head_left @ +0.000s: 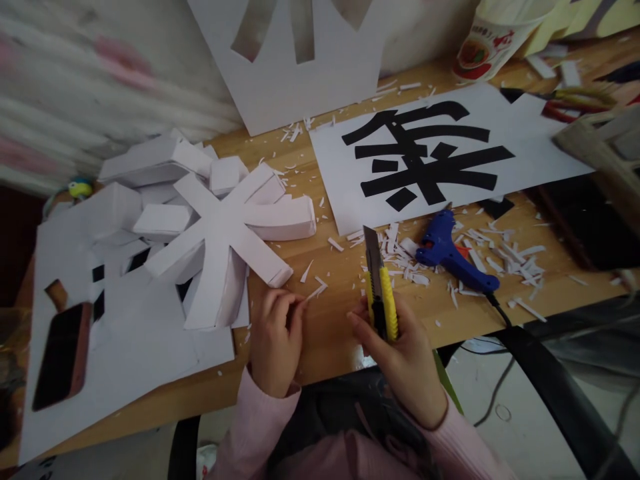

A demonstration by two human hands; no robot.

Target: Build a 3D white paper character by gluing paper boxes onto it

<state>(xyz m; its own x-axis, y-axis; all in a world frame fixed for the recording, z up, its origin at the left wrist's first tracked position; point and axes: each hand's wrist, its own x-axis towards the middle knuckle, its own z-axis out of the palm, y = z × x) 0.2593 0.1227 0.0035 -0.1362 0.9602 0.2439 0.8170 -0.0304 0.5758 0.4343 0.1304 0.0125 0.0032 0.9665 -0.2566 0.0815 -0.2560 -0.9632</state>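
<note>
My right hand [400,353] grips a yellow utility knife [383,300] upright over the front of the table, its dark blade [371,243] slid out and pointing away from me. My left hand [277,340] rests at the table's front with its fingers curled in; whether anything is pinched in them is hidden. Thin white paper scraps [317,287] lie by those fingertips. Just beyond the left hand stands a white three-dimensional paper character [220,227] with several box-like strokes. Further white paper box pieces [155,160] are stacked behind it.
A blue glue gun [453,257] lies among paper shavings [520,260] on the right. Behind it is a white sheet with a black character [425,157]. A phone [63,357] sits on the left sheet. A paper cup [493,43] and pliers [580,100] are at back right.
</note>
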